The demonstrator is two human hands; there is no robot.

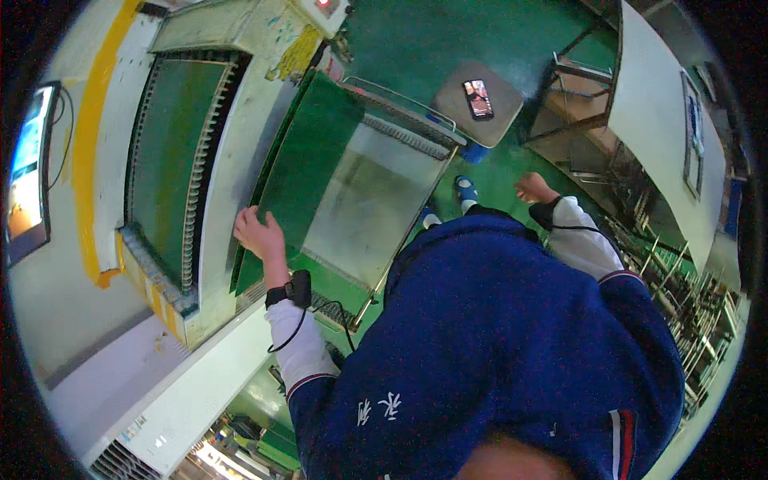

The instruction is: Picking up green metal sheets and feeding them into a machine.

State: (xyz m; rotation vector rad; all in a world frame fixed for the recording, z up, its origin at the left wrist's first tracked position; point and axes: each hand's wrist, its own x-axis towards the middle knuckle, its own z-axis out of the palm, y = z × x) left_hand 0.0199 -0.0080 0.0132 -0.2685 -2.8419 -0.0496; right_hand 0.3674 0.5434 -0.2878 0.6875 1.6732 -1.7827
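The panel (316,136) at the left of the scene is deep green, the sheet (364,204) to its right pale grey. The floor (400,36) is green too. Far off, a black phone (478,112) contrasts with a grey-brown stool (506,108). Farther left, a bright yellow strip (90,144) marks an off-white machine (222,216), its near edge (152,300) striped yellow and white. The shirt (496,320) is navy, the long sleeves (294,340) white.

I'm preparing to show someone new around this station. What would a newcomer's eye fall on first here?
Probably the large green panel standing at the left side of the rack, with the person's left hand by its left edge. Next, likely the lit phone lying on the stool beyond the rack, and the bright screen at the view's far left.
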